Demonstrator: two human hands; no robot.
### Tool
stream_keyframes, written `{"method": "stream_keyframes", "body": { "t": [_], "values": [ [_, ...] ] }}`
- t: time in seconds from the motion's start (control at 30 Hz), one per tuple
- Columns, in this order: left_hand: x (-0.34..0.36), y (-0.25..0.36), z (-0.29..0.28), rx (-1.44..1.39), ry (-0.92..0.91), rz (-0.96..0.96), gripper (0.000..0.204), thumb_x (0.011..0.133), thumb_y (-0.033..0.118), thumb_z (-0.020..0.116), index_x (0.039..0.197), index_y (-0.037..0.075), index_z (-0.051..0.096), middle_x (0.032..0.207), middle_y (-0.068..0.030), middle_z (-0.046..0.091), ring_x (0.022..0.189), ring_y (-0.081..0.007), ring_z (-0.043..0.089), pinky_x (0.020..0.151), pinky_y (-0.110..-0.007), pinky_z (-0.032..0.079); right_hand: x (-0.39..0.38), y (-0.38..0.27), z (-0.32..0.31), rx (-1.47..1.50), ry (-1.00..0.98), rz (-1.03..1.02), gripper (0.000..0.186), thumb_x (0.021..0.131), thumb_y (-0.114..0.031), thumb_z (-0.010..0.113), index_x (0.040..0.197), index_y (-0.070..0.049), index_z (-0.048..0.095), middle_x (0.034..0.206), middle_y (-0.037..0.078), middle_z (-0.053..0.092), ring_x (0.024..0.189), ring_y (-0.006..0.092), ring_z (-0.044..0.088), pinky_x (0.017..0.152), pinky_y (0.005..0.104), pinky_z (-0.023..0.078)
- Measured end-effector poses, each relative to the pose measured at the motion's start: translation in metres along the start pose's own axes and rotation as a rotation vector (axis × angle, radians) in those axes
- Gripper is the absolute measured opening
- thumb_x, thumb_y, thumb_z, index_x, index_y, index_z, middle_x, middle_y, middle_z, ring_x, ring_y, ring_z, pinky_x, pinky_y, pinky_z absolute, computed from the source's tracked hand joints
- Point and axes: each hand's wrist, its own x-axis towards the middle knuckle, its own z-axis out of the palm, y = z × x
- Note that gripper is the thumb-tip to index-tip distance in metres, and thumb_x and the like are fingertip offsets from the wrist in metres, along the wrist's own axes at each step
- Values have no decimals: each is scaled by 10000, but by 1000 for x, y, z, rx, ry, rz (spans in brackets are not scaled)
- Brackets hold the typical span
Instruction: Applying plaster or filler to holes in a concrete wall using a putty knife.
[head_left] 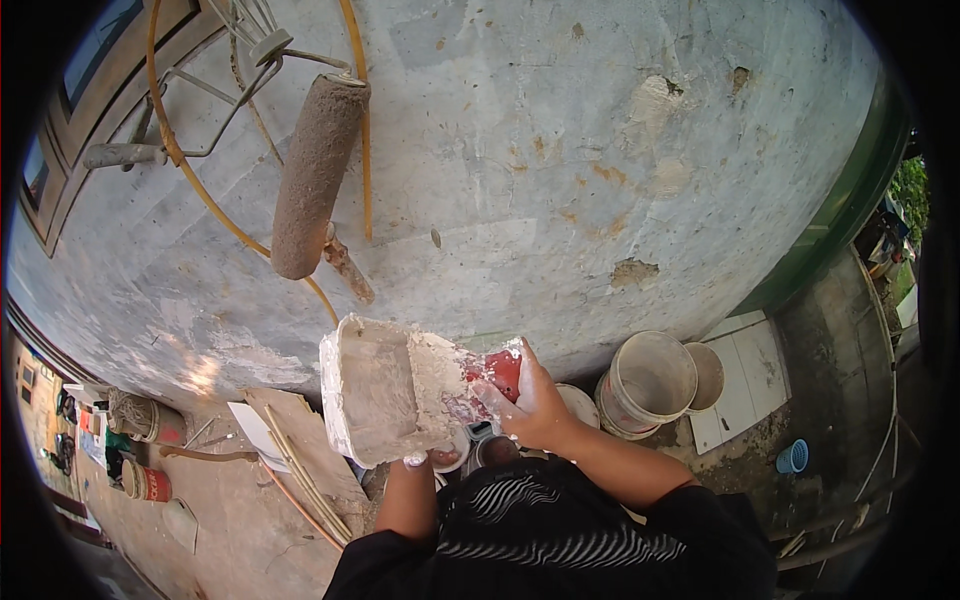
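A boxy tub (378,385) with a white, putty-caked rim is held up in front of my body. My left hand (415,459) is beneath its near edge, supporting it; only a whitened bit of the hand shows and most fingers are hidden. My right hand (530,405) is closed around a red, putty-smeared handle (497,374), with white paste on the fingers. This seems to belong to a wide putty knife whose pale, coated end (435,378) lies against the tub's right side.
A patchy grey wall (520,150) stands ahead. A brown paint roller (318,175) hangs at upper left near a yellow hose (205,200). Buckets (650,375) stand at right, beside white tiles (740,380) and a small blue cup (792,456). Sticks (305,470) lie at left.
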Motion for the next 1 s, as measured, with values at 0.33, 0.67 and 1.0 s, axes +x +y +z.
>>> {"method": "stream_keyframes", "body": {
  "t": [0.33, 0.67, 1.0],
  "values": [
    [16, -1, 1, 49, 36, -18, 880, 703, 409, 700, 1364, 80, 222, 1335, -135, 365, 1200, -304, 416, 1015, -471, 362, -9, 23, 12, 287, 139, 113, 305, 877, 2, 537, 1121, 13, 354, 1038, 90, 541, 938, 99, 518, 822, 264, 444],
    [7, -6, -5, 109, 84, -32, 843, 717, 404, 689, 1353, 79, 240, 1321, -137, 379, 1184, -299, 430, 1009, -467, 370, -12, 5, 12, 428, 166, 127, 258, 890, 6, 519, 1097, -7, 366, 1015, 78, 546, 911, 83, 525, 777, 237, 460],
    [20, -8, -6, 161, 119, -41, 807, 732, 399, 679, 1342, 78, 258, 1307, -138, 394, 1168, -295, 444, 1002, -463, 377, -16, 4, 18, 547, 142, 157, 264, 895, 8, 507, 1116, -9, 364, 1032, 75, 536, 942, 90, 516, 790, 238, 456]
  ]
}}
